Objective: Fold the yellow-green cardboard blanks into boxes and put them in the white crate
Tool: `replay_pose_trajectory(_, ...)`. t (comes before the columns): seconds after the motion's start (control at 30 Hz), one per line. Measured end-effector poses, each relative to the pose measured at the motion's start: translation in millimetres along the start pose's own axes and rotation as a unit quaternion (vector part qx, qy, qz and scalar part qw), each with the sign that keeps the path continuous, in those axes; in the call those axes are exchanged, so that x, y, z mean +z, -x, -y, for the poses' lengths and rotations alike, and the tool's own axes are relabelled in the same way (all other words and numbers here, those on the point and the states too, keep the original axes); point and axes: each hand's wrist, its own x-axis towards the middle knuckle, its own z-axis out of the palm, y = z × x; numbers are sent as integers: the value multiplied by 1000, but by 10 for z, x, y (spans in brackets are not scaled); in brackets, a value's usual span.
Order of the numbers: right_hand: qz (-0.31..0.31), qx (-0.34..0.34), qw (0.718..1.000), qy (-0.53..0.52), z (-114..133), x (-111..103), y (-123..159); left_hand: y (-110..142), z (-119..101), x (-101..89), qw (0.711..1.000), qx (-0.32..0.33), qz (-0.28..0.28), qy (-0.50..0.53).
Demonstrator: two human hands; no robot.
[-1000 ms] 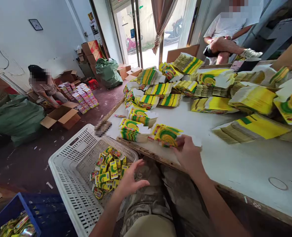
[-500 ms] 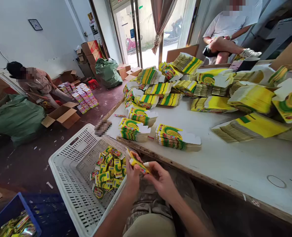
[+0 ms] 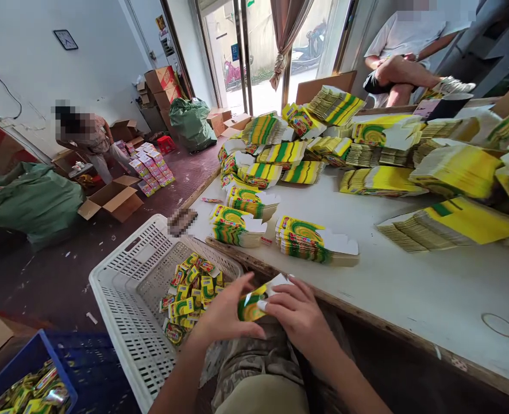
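A small yellow-and-green printed carton (image 3: 251,308) is over my lap, a white flap sticking up at its far right end. My right hand (image 3: 296,315) grips it by that end, the fingers bent over the top. Around the carton's left end, my left hand (image 3: 225,310) is open, thumb and fingers spread; whether a fingertip touches it I cannot tell. Left of my hands, a white plastic crate (image 3: 120,333) contains several small filled-out cartons (image 3: 183,307) of the same print. Just beyond, stacks of flat cartons (image 3: 301,233) lie along the table's near edge.
The white table (image 3: 392,287) has a wooden edge and many more flat carton bundles (image 3: 452,169) at the back. A blue crate (image 3: 60,368) with shiny packets stands lower left. Green sacks (image 3: 34,201) and an open cardboard box (image 3: 112,201) are on the floor. Two people are farther off.
My left hand has opened and drawn apart from my right. The carton has shifted right and shows a broader face and a white flap. The person at far left has changed posture.
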Motion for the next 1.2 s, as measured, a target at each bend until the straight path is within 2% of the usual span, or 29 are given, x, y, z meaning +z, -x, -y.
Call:
replay_pose_trajectory(0.07, -64, 17, 998, -10, 66, 87, 39, 1, -18, 143, 998, -26, 1, -59)
replay_pose_trajectory(0.13, -170, 122, 977, -47, 97, 194, 83, 15, -16, 306, 996, -40, -31, -80)
replay_pose_trajectory(0.17, -201, 186, 958, -86, 93, 252, 104, 28, -14, 375, 995, -38, -44, -83)
replay_pose_trajectory(0.2, -205, 243, 938, -139, 77, 311, 122, 42, -13, 431, 995, -28, -45, -84)
replay_pose_trajectory(0.27, -149, 313, 900, -264, 21, 431, 153, 65, -21, 498, 996, 19, -39, -81)
replay_pose_trajectory(0.33, -80, 330, 868, -362, -40, 529, 174, 73, -36, 516, 994, 74, -38, -76)
replay_pose_trajectory(0.4, -41, 331, 852, -404, -74, 578, 187, 65, -48, 504, 992, 92, -43, -79)
replay_pose_trajectory(0.47, -19, 305, 862, -405, -66, 568, 196, 46, -43, 485, 994, 64, -36, -84)
replay_pose_trajectory(0.53, -5, 254, 898, -360, -22, 516, 200, 20, -12, 479, 997, 29, -20, -71)
replay_pose_trajectory(0.6, 22, 188, 941, -279, 23, 456, 199, -10, 40, 493, 998, 25, -27, -46)
replay_pose_trajectory(0.67, 35, 136, 969, -202, 34, 412, 191, -37, 95, 516, 995, 41, -77, -44)
replay_pose_trajectory(0.73, 13, 110, 982, -152, -1, 385, 179, -51, 131, 522, 986, 42, -139, -79)
replay_pose_trajectory(0.77, -8, 105, 985, -137, -29, 374, 171, -50, 139, 513, 982, 31, -156, -102)
replay_pose_trajectory(0.83, -26, 102, 987, -120, -83, 345, 153, -30, 140, 471, 980, 7, -150, -134)
replay_pose_trajectory(0.9, 5, 102, 988, -118, -115, 292, 132, 7, 131, 406, 983, -5, -123, -137)
replay_pose_trajectory(1.1, 151, 104, 974, -136, -110, -5, 79, 74, 84, 201, 990, -11, -68, -124)
replay_pose_trajectory(1.2, 147, 132, 971, -136, -83, -25, 76, 37, 12, 198, 988, 7, -60, -143)
